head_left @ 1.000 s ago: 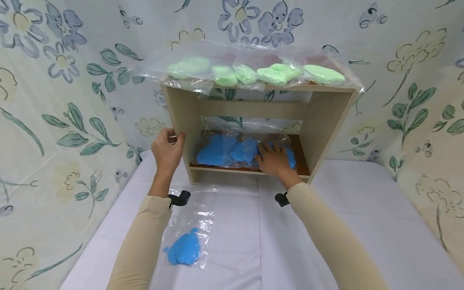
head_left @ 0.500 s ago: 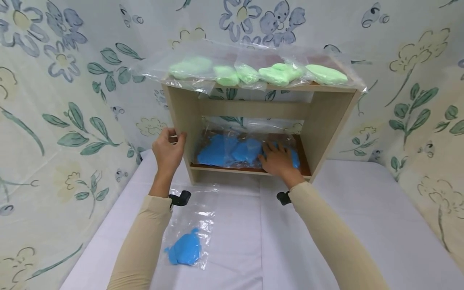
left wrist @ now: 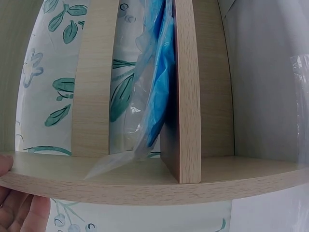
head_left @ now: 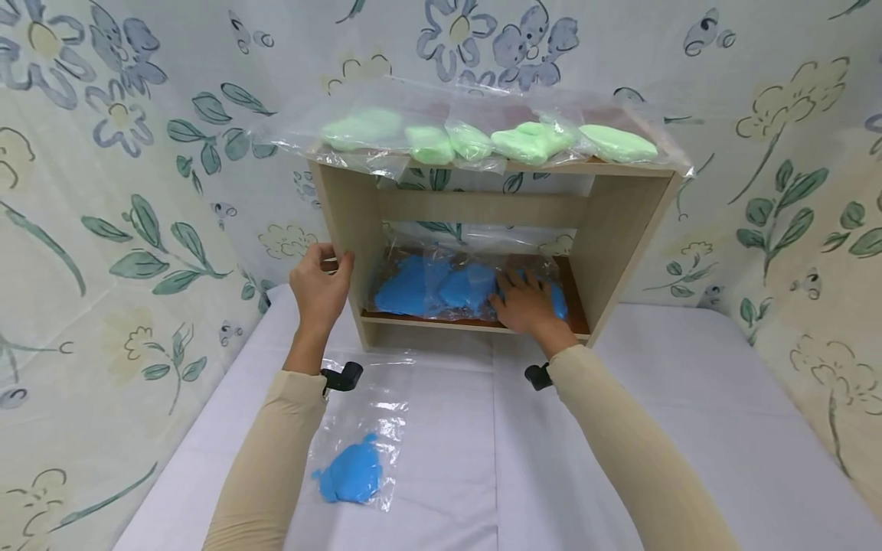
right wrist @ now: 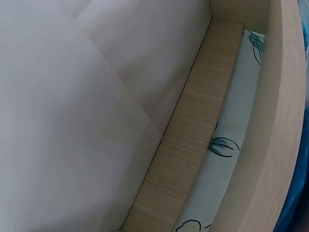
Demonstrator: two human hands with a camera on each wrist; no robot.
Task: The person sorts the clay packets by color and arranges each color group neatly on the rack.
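A small wooden shelf stands upright. My left hand grips its left side panel, with the thumb on the inner face and the fingers outside. On the lower board lie clear plastic bags of a blue, clay-like material. My right hand rests with fingers spread on the rightmost blue bag, partly hiding it. In the right wrist view that hand is out of sight; the lower board's edge and a strip of blue show there.
Several clear bags of pale green material lie along the top board, their plastic hanging over its front edge. Another bag with a blue lump lies on the white cloth in front. Floral fabric surrounds the shelf.
My right hand has shifted slightly to the right on the blue bag, and the bag's visible blue edge sits a little further right. My left hand stays on the side panel.
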